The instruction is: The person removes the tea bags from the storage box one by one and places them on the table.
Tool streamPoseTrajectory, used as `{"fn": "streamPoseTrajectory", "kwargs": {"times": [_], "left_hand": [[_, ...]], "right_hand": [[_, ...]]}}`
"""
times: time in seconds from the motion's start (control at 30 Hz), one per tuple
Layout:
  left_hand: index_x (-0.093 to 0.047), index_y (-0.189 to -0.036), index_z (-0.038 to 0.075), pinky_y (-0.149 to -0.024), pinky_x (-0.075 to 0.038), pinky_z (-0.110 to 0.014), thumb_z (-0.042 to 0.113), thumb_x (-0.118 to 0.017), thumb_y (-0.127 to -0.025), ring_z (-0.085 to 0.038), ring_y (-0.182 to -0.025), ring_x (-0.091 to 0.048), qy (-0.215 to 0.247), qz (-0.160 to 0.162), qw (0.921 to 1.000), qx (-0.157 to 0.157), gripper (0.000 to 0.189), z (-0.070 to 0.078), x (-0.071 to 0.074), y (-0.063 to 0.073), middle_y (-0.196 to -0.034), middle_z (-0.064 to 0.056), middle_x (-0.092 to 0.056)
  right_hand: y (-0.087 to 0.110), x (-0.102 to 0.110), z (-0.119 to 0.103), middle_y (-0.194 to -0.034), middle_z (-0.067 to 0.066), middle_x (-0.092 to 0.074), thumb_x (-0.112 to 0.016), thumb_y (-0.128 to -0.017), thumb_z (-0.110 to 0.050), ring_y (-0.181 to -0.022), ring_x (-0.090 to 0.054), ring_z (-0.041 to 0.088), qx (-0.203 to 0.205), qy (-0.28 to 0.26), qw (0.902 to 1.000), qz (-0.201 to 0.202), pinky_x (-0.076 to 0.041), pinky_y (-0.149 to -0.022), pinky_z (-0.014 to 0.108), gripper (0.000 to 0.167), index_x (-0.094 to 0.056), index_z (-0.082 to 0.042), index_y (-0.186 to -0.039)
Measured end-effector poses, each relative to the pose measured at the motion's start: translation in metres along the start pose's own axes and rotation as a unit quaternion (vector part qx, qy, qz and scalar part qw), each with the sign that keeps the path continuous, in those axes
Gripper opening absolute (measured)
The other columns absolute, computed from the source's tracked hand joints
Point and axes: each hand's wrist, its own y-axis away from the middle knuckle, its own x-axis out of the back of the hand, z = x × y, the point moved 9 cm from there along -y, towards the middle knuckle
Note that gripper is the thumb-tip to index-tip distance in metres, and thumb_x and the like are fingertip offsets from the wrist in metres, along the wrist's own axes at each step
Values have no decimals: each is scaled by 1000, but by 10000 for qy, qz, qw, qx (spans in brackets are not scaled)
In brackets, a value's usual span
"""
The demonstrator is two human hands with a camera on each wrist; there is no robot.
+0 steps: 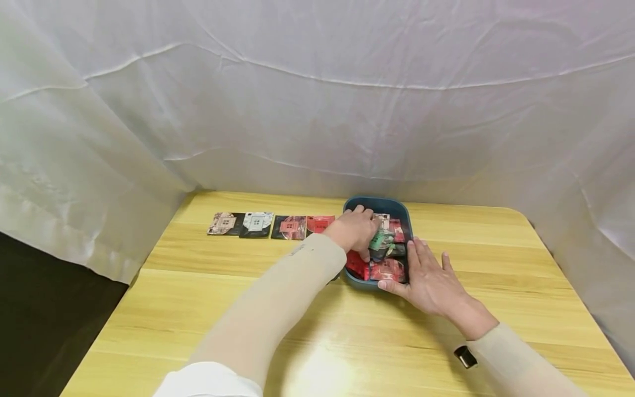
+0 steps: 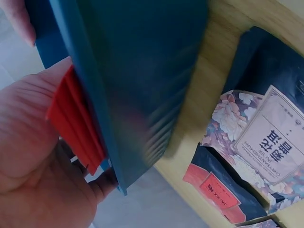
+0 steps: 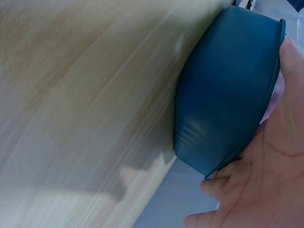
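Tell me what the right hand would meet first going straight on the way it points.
Most likely the blue bin: the right hand seems to touch its rim. The packets inside would probably come after, though exact depth is unclear.

Bin [image 3: 225, 90]: dark blue-green, rounded corners, open-topped, upright. Sachets jumbled inside: green-labelled sachet [image 1: 381, 240] near the middle; pink-red patterned sachet [image 1: 388, 270] in the near right corner, label up; bright red sachet [image 1: 355, 266] just beside it, near left. Left of bin, a row lying flat, labels up: tan-patterned sachet [image 1: 224, 224], white-patterned sachet [image 1: 256, 224], floral red-labelled sachet [image 1: 289, 227], red-topped sachet [image 1: 319, 223], last partly hidden.
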Motion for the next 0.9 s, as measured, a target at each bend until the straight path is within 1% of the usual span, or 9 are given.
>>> {"fn": "streamPoseTrajectory", "kwargs": {"times": [0.1,0.2,0.37,0.5,0.67,0.8,0.9], "left_hand": [[-43,-161,20,-122,-38,-44,63,-85,-81,-26,-143,-39,45,-88,9999,107,100,0,-1,-1,-158,-6,-45],[-44,-160,21,-120,-39,-43,63,-85,-81,-26,-140,-40,88,-145,9997,175,99,0,-2,-2,-157,-6,-46],[-48,-157,22,-117,-40,-43,64,-86,-79,-25,-137,-40,96,-130,9996,218,96,3,-4,-5,-157,-5,-45],[-43,-160,17,-121,-37,-44,62,-85,-81,-26,-143,-37,236,-63,9995,178,101,5,-8,-7,-159,-6,-42],[-34,-163,11,-124,-35,-40,60,-81,-86,-25,-146,-37,440,68,9990,58,103,7,-9,-10,-161,-8,-40],[-31,-163,9,-124,-37,-37,56,-80,-88,-25,-146,-40,760,148,9970,-73,101,7,-4,-9,-160,-9,-41],[-31,-163,9,-123,-38,-36,55,-79,-90,-25,-145,-42,987,256,9947,-149,99,4,4,-3,-159,-9,-42]], "right_hand": [[0,0,0,-170,35,-14,-38,-86,-95,-158,-16,52,0,6,10000,9,-10,-120,79,134,-17,14,-162],[0,0,-1,-170,35,-14,-37,-86,-95,-158,-16,52,-4,4,10000,-3,-9,-120,80,135,-16,14,-162],[0,0,-1,-170,35,-12,-37,-86,-95,-158,-15,52,-16,21,10000,-27,-9,-120,80,134,-15,14,-162],[0,0,-1,-170,35,-12,-36,-86,-96,-158,-15,52,-18,35,10000,-45,-9,-120,80,135,-15,14,-162],[0,0,0,-170,36,-13,-36,-86,-95,-158,-16,52,-20,40,10000,-43,-10,-120,79,135,-16,15,-162],[0,-1,0,-170,36,-13,-38,-87,-94,-158,-16,53,22,14,10000,-28,-11,-121,77,133,-16,15,-162],[0,0,0,-170,36,-14,-41,-88,-92,-158,-17,53,65,12,10000,17,-12,-122,76,132,-17,15,-161]]}}
